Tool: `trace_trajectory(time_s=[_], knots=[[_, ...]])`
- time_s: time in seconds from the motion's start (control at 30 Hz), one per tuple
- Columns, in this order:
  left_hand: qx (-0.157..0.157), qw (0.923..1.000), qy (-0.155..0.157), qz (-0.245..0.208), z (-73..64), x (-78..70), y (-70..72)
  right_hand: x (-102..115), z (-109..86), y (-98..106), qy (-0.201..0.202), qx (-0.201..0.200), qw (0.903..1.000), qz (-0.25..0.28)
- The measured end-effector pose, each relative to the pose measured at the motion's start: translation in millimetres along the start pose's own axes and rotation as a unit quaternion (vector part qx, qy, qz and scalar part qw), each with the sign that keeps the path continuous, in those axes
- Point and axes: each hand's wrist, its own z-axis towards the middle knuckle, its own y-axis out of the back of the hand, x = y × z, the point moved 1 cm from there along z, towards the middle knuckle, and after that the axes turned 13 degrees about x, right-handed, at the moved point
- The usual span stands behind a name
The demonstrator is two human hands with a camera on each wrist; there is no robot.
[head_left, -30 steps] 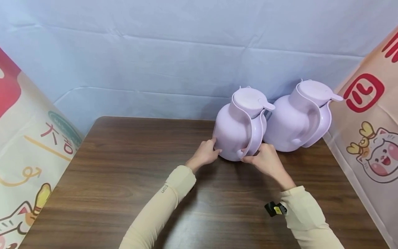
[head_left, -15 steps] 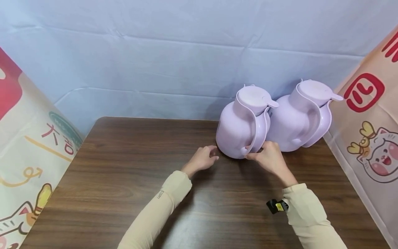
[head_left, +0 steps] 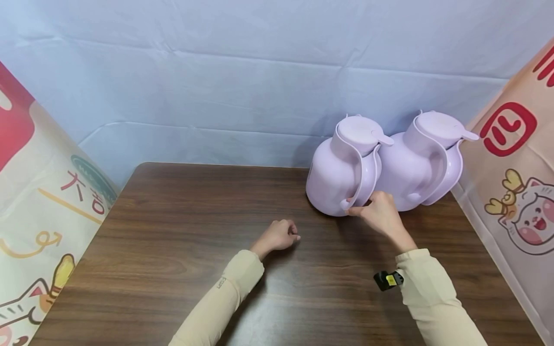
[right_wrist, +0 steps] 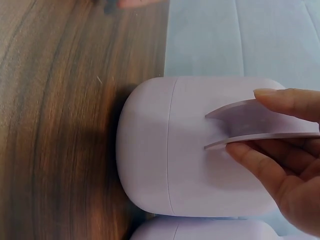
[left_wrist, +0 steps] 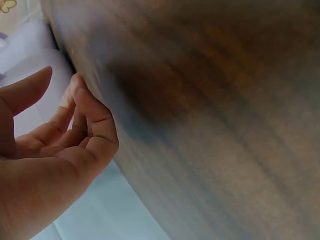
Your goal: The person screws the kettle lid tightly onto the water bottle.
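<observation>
Two matching pale lilac thermos jugs with lidded tops stand upright side by side at the back right of the table. My right hand (head_left: 382,214) grips the lower part of the handle (right_wrist: 280,117) on the nearer, left jug (head_left: 329,178). In the right wrist view the thumb lies on one side of that handle and the fingers on the other. The second jug (head_left: 400,168) is close against its right side, partly hidden behind it. Left of the jugs, my left hand (head_left: 278,235) is low over the table with loosely curled fingers and nothing in them.
The dark wood-grain table (head_left: 182,216) extends left and forward from the jugs. A pale blue cloth backdrop (head_left: 216,96) hangs behind its far edge. Printed cartoon panels flank it, one at the left (head_left: 47,216) and one at the right (head_left: 510,158). A small black device (head_left: 388,280) sits at the right cuff.
The left jug has slid right and slightly back, up close to the second jug, with my right hand on its handle. My left hand has let go of its side and drawn back toward me.
</observation>
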Motion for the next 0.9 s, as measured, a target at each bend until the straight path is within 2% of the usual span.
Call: trace_trajectory(time_s=[0.33, 0.63, 0.9], knots=[[-0.001, 1.0, 0.004, 0.008, -7.1, 6.2, -5.5, -3, 5.7, 5, -0.009, 0.003, 0.9999, 0.005], [0.004, 0.9999, 0.014, -0.004, -6.4, 10.2, -6.5, -7, 10.0, 7, -0.014, 0.013, 0.9998, 0.007], [0.005, 0.9999, 0.01, -0.007, -6.3, 12.4, -7.9, -9, 13.4, 7, -0.014, 0.003, 0.9999, 0.002]])
